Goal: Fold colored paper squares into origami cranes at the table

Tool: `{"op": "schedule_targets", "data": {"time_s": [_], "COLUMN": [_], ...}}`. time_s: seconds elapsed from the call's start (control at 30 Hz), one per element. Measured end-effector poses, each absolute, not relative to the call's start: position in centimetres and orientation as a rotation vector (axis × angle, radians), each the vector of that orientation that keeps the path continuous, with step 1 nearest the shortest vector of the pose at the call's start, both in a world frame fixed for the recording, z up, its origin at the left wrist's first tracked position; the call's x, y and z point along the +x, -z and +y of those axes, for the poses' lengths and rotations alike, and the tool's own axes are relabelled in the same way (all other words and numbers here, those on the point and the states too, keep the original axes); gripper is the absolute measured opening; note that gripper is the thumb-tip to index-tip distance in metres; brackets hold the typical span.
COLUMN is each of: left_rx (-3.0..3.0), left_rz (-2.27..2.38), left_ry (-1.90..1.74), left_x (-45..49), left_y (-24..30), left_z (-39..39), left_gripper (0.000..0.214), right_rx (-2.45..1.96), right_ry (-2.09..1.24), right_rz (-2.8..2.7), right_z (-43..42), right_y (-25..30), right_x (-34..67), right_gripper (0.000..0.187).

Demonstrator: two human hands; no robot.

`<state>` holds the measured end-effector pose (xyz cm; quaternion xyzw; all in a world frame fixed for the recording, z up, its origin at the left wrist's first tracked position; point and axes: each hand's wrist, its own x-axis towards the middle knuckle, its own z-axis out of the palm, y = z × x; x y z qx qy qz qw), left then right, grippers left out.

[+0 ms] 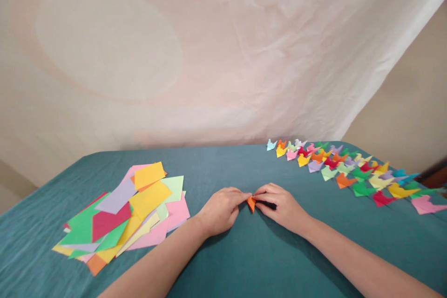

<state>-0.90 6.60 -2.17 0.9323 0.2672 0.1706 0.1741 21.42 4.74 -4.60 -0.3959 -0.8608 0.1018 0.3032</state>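
A small folded piece of orange paper [251,204] is held between my two hands near the middle of the table. My left hand [223,209] comes from the left, its fingertips closed on the paper's upper edge. From the other side, the thumb and fingers of my right hand [279,206] pinch the same piece. Its lower end narrows to a point that faces me. My fingertips hide the upper part of the fold.
Loose coloured paper sheets [146,200] lie in an overlapping pile on the left. Rows of small folded paper birds [345,180] in many colours stand along the right. A dark green cloth [223,260] covers the table, and a pale sheet [223,56] hangs behind it.
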Motion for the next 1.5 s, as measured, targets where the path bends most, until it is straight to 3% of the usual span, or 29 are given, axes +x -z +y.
{"op": "schedule_targets", "data": {"time_s": [0.8,1.5], "left_rx": [2.74,2.851], "left_rz": [0.837,0.822], "left_ry": [-0.549,-0.39], "left_x": [-1.1,-0.8], "left_y": [3.0,2.4], "left_z": [6.7,6.5], "left_gripper": [0.051,0.042], "right_rx": [-1.256,-1.328], "right_ry": [-0.628,-0.57], "right_rz": [-2.0,-1.95], "right_z": [5.3,5.6], "right_y": [4.1,5.0], "right_x": [20.2,20.1], "right_gripper": [0.017,0.013]}}
